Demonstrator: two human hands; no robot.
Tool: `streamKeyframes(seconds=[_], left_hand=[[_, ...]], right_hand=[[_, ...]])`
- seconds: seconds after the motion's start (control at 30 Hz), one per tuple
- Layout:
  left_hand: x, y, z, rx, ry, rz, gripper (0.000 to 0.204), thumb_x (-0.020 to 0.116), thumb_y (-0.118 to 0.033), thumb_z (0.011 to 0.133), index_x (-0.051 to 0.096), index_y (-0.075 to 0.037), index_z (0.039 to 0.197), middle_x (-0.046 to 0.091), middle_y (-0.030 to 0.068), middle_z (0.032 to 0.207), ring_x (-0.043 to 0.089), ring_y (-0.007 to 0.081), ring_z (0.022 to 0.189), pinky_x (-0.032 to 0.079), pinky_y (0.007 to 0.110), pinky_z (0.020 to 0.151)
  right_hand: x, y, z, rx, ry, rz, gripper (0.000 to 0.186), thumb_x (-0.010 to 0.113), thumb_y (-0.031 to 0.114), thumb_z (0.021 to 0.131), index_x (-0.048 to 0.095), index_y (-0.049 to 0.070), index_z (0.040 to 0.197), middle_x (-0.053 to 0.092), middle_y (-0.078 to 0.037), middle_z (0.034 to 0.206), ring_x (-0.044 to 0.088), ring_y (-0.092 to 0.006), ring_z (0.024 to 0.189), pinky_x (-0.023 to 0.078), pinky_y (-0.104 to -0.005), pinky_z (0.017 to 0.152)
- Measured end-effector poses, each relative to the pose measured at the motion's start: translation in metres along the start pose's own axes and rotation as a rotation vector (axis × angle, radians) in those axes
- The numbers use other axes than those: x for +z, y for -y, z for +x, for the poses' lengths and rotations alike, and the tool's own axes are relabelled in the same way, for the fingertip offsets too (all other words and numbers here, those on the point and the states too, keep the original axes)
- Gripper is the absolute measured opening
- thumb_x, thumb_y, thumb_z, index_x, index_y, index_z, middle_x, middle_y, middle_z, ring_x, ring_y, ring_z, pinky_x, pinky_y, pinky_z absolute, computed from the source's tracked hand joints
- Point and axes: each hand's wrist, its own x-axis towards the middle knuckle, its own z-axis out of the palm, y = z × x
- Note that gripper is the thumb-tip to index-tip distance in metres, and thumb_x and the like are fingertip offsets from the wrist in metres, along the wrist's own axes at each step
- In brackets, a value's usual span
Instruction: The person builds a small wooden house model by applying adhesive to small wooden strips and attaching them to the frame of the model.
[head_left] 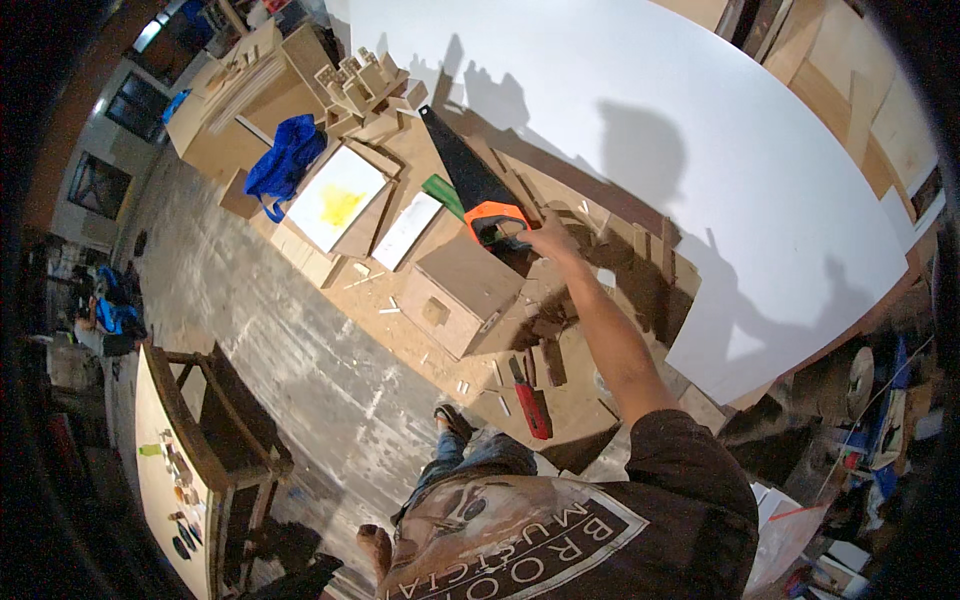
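My right hand [548, 240] reaches forward and grips the orange handle of a hand saw [470, 175]. Its black blade points up and away to the left, over scraps of wood. Just below the hand stands a brown wooden box [465, 285] on the floor, surrounded by small offcuts. My left hand is out of sight. My feet [455, 420] stand on the grey floor near the pile.
A big white board [700, 150] leans at the right. A blue bag [285, 160], a white panel with a yellow stain [337, 197] and stacked wooden blocks [365, 90] lie further back. A red-handled tool [530, 405] lies by my feet. A work table [170, 470] stands at left.
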Motion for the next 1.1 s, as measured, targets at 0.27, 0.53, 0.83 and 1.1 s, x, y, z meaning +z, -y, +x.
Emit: streamKeyframes(seconds=[0.27, 0.53, 0.83, 1.1], left_hand=[[0.005, -0.020, -0.017, -0.288, -0.047, -0.161, 0.018, 0.059, -0.012, 0.070, 0.057, 0.005, 0.077, 0.055, 0.0133, 0.064, 0.050, 0.0228, 0.057, 0.044, 0.039, 0.055], [0.003, -0.029, 0.018, -0.221, -0.020, -0.305, 0.014, 0.055, -0.010, 0.069, 0.053, 0.004, 0.071, 0.054, 0.0137, 0.064, 0.047, 0.0234, 0.058, 0.044, 0.040, 0.057], [0.017, -0.003, 0.015, -0.120, -0.109, -0.221, 0.019, 0.054, -0.011, 0.069, 0.041, 0.002, 0.064, 0.037, 0.0130, 0.055, 0.036, 0.0214, 0.052, 0.036, 0.040, 0.052], [0.015, 0.025, 0.017, -0.171, -0.103, -0.172, 0.015, 0.055, -0.010, 0.068, 0.046, 0.001, 0.063, 0.048, 0.0120, 0.056, 0.044, 0.0230, 0.052, 0.040, 0.041, 0.052]], right_hand=[[-0.069, 0.023, 0.008, 0.065, 0.237, 0.313, 0.030, 0.074, 0.024, 0.080, 0.070, -0.002, 0.096, 0.062, -0.006, 0.081, 0.056, -0.0176, 0.068, 0.045, -0.0300, 0.060], [-0.125, 0.044, 0.078, 0.085, 0.306, 0.967, 0.021, 0.075, 0.022, 0.078, 0.065, 0.007, 0.090, 0.053, -0.001, 0.071, 0.048, -0.0106, 0.057, 0.038, -0.0255, 0.051], [-0.115, 0.029, 0.072, 0.195, 0.361, 1.015, 0.017, 0.076, 0.015, 0.077, 0.060, 0.010, 0.080, 0.053, -0.001, 0.073, 0.048, -0.0152, 0.056, 0.045, -0.0307, 0.053], [-0.120, 0.001, 0.039, 0.267, 0.111, 1.111, 0.016, 0.076, 0.011, 0.075, 0.064, 0.006, 0.083, 0.061, -0.003, 0.083, 0.060, -0.0208, 0.078, 0.053, -0.0325, 0.077]])
